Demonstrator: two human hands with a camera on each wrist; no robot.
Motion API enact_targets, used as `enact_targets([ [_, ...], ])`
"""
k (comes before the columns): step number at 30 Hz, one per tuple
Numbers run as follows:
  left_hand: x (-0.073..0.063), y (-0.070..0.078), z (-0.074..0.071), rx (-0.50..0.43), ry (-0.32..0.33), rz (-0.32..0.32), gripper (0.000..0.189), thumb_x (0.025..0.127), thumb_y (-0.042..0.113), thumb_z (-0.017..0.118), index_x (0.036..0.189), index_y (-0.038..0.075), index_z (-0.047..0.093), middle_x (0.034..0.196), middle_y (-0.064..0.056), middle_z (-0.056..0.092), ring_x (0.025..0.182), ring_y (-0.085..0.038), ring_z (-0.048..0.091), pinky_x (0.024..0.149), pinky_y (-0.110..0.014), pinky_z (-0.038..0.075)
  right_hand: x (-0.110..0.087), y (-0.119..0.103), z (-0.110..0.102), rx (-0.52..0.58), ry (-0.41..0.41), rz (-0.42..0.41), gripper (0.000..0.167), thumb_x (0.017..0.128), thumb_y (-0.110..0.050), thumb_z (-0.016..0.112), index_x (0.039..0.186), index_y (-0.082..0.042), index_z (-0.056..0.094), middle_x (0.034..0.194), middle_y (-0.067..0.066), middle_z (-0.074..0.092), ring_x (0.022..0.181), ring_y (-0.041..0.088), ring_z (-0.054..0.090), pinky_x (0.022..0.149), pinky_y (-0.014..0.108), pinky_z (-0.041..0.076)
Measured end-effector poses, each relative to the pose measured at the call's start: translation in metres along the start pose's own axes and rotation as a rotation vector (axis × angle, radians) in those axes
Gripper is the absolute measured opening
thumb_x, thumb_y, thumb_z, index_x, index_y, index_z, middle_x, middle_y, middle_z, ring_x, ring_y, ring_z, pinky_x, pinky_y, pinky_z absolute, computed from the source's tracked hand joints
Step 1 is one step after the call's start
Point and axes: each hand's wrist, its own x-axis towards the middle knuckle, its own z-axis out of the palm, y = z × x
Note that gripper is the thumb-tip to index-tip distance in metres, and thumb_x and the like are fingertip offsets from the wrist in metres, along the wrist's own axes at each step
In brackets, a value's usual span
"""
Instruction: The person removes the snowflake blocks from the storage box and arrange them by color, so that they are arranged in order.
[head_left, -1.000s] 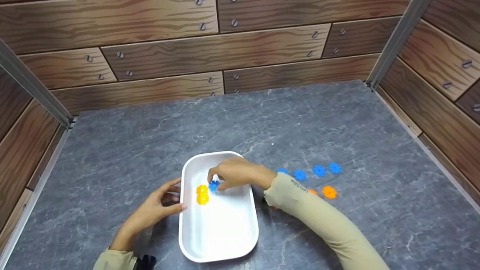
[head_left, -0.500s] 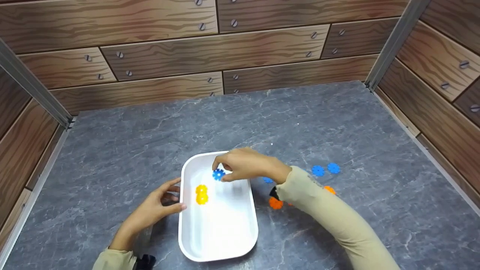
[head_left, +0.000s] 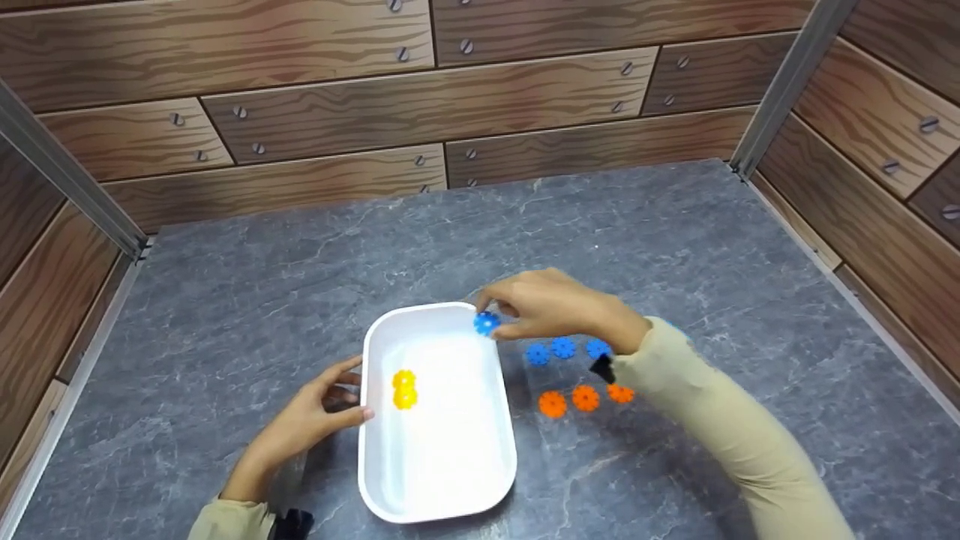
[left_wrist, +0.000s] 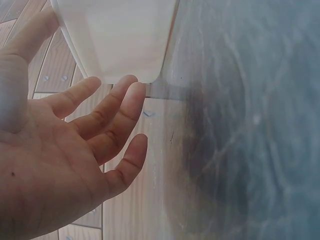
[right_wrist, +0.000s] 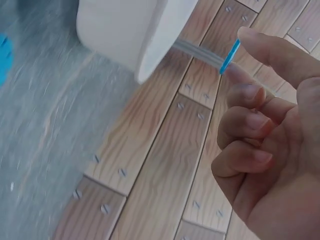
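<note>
My right hand [head_left: 555,304] pinches a blue interlocking disc [head_left: 487,324], notched round its edge, between thumb and index finger. It is above the far right corner of the white tray [head_left: 512,450]. In the right wrist view the blue disc [right_wrist: 230,57] appears edge-on, with the other fingers curled beneath. My left hand [head_left: 311,409] rests against the tray's left side, thumb at the rim. The left wrist view shows the fingers of the left hand [left_wrist: 75,150] loosely spread, tips by the tray wall [left_wrist: 125,40]. Two yellow discs [head_left: 405,397] lie touching or overlapping inside the tray.
Right of the tray, a row of blue discs [head_left: 563,347] lies on the grey marbled tabletop [head_left: 315,285]. A row of orange discs [head_left: 585,398] lies nearer. The right sleeve covers part of that area. Wood-patterned walls [head_left: 427,112] enclose the back and sides.
My right hand has lifted the blue disc from the tray's inside and carried it right and away to the far right corner. The left hand, tray and yellow discs have stayed put.
</note>
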Motion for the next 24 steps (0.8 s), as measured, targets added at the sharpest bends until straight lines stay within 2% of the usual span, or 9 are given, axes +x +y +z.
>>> enact_targets([
  [7,0.0,-0.001,0.001,0.0,0.012,-0.011,0.08,0.083,0.028,0.075,0.148,0.005,0.035,0.131,-0.02,0.053,0.104,-0.023,0.056,0.089,-0.036,0.047,-0.027,0.024,-0.01,-0.032,0.053,0.063,0.033,0.089,-0.037,0.069,0.117,-0.021,0.067,0.066,-0.004,0.045,0.057,0.008,0.035,0.053,0.024,0.027],
  [13,-0.001,-0.001,0.0,-0.006,-0.004,0.01,0.08,0.084,0.027,0.074,0.149,0.004,0.033,0.133,-0.021,0.051,0.104,-0.024,0.055,0.09,-0.038,0.047,-0.049,0.043,-0.013,-0.022,0.082,0.128,0.033,0.087,-0.036,0.07,0.116,-0.019,0.067,0.064,-0.004,0.041,0.056,0.008,0.032,0.053,0.024,0.025],
  [19,0.0,-0.001,-0.001,-0.013,-0.009,0.017,0.079,0.084,0.026,0.074,0.149,0.004,0.033,0.131,-0.021,0.052,0.102,-0.023,0.055,0.088,-0.035,0.047,-0.073,0.063,-0.009,-0.014,0.111,0.192,0.034,0.087,-0.035,0.071,0.115,-0.017,0.067,0.068,-0.006,0.047,0.061,0.007,0.04,0.056,0.025,0.032],
  [24,0.0,-0.001,0.0,-0.005,-0.004,0.009,0.079,0.084,0.026,0.074,0.149,0.004,0.034,0.131,-0.021,0.052,0.103,-0.023,0.055,0.088,-0.035,0.047,-0.093,0.079,-0.006,0.009,0.14,0.229,0.032,0.086,-0.031,0.072,0.114,-0.014,0.067,0.066,-0.006,0.046,0.058,0.007,0.039,0.056,0.025,0.033],
])
